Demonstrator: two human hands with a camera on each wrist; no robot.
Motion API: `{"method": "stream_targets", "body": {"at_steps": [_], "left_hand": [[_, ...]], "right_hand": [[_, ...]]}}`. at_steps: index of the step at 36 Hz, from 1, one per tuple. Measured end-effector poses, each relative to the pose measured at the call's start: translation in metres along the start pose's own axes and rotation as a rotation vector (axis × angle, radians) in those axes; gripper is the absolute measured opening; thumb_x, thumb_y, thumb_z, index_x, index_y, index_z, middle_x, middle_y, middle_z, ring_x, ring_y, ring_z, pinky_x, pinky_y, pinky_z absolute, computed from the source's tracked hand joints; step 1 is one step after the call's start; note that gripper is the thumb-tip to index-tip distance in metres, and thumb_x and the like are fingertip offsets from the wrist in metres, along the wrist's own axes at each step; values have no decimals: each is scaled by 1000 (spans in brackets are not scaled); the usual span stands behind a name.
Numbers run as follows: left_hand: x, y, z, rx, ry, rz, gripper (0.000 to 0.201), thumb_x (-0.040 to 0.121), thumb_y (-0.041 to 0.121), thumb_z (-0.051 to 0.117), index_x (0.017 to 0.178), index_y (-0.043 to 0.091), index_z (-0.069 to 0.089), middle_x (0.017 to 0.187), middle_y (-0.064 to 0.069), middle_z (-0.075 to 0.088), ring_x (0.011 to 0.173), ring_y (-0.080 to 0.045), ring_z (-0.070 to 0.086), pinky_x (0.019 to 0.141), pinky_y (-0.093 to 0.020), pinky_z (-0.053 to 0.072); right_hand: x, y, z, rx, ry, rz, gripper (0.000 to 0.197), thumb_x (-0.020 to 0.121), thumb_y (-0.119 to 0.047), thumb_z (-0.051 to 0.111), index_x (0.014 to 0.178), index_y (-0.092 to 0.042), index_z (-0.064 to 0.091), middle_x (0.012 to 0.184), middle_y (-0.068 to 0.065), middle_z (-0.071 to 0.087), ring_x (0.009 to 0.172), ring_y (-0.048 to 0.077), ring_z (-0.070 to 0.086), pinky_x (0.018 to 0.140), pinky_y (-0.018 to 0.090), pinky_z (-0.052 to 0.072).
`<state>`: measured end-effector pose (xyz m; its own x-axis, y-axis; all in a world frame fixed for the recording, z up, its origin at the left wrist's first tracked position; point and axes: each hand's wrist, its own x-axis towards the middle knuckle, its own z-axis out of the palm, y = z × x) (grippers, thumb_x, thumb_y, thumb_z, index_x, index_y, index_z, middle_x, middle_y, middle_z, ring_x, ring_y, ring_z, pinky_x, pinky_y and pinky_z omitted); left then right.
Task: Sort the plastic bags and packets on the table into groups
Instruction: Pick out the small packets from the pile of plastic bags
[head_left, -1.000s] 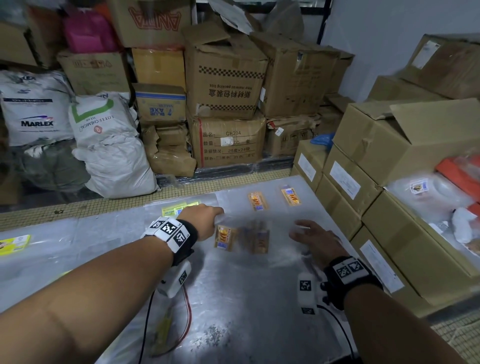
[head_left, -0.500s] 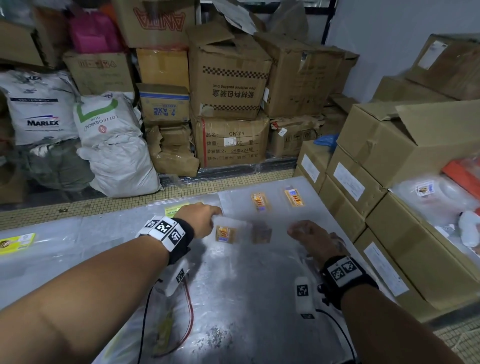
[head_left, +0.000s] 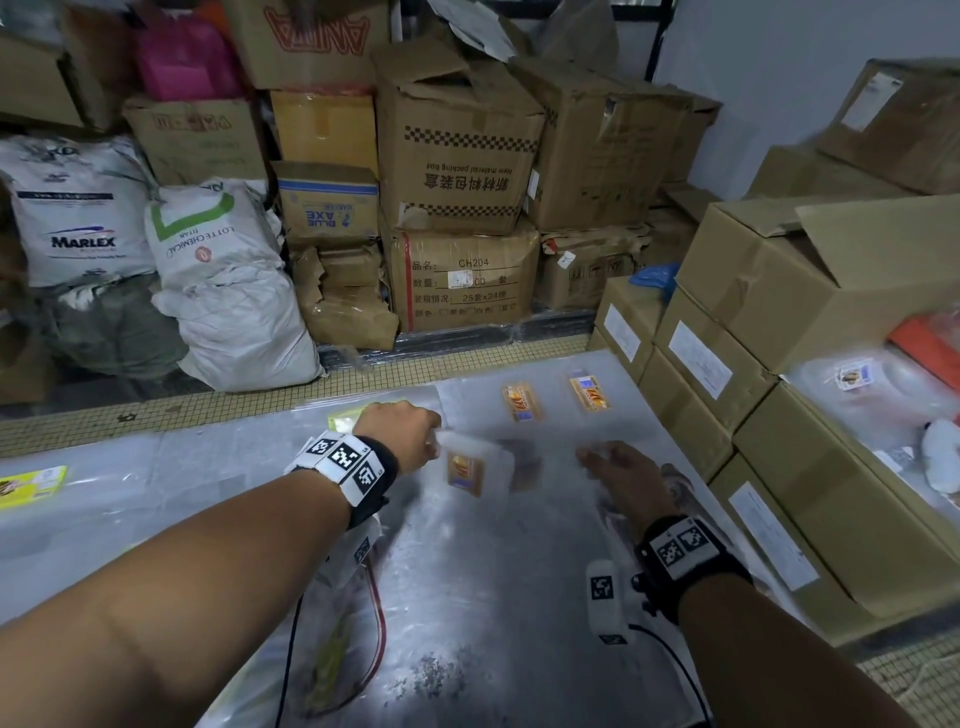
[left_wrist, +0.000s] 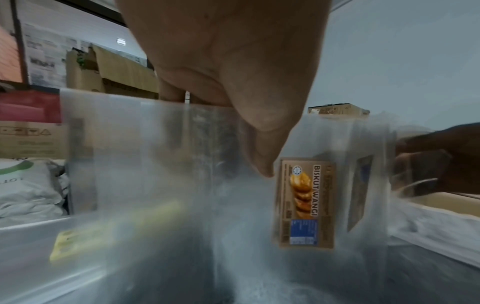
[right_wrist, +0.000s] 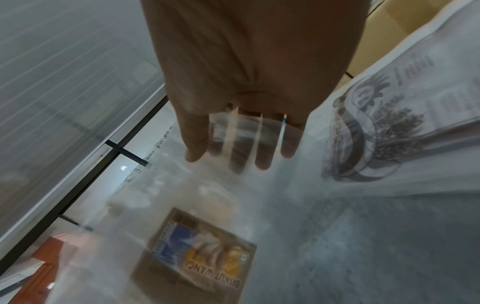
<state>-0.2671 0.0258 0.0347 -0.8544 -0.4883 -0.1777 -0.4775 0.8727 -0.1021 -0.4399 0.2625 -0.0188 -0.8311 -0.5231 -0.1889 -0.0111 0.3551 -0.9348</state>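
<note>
My left hand (head_left: 415, 434) pinches the top edge of a few clear plastic bags (head_left: 478, 467) and holds them hanging just above the table (head_left: 493, 597). In the left wrist view the thumb (left_wrist: 259, 148) presses on the bags beside a brown "Biskut Wangi" label (left_wrist: 306, 203). My right hand (head_left: 608, 462) reaches in from the right with straight fingers (right_wrist: 262, 148). A clear bag edge lies across those fingers, and the same brown label (right_wrist: 202, 253) hangs below them. Two more brown-labelled bags (head_left: 521, 402) (head_left: 588, 393) lie flat further back.
Yellow-labelled bags lie behind my left hand (head_left: 345, 418) and at the table's left edge (head_left: 31, 483). A grey-printed bag (head_left: 675, 488) lies by my right wrist. Stacked cardboard boxes (head_left: 779, 415) line the right side. Sacks (head_left: 223, 291) and more boxes stand beyond the table.
My left hand has lifted the brown-labelled bags off the table. My right hand has risen from the table and moved forward to the bags' right edge.
</note>
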Motion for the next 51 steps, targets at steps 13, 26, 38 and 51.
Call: {"method": "stream_targets", "body": {"at_steps": [13, 26, 38, 51], "left_hand": [[8, 12, -6, -28, 6, -9, 33, 98, 33, 50, 130, 27, 54, 117, -5, 66, 107, -26, 62, 87, -36, 45], [6, -5, -6, -171, -46, 2, 52, 89, 2, 52, 134, 26, 47, 124, -5, 60, 109, -25, 58, 75, -31, 39], [4, -8, -8, -70, -4, 15, 51, 93, 5, 47, 138, 27, 45, 122, -6, 63, 108, -26, 59, 77, -32, 40], [1, -11, -6, -73, 22, 105, 61, 87, -4, 41, 135, 33, 52, 122, 0, 64, 110, -25, 59, 84, -35, 44]], "right_hand": [[12, 5, 5, -8, 12, 20, 22, 89, -34, 70, 89, -12, 65, 80, 4, 66, 66, 14, 56, 60, 27, 43], [4, 8, 5, 133, -82, 90, 53, 76, -17, 83, 123, -18, 60, 119, 11, 66, 111, 25, 63, 100, 46, 50], [12, 12, -8, 190, -22, 101, 39, 84, -14, 76, 120, -16, 61, 95, 7, 69, 72, 18, 60, 56, 28, 48], [24, 5, -3, 21, -258, 76, 74, 79, -5, 78, 143, -19, 43, 88, -2, 60, 76, 6, 58, 49, 6, 43]]}}
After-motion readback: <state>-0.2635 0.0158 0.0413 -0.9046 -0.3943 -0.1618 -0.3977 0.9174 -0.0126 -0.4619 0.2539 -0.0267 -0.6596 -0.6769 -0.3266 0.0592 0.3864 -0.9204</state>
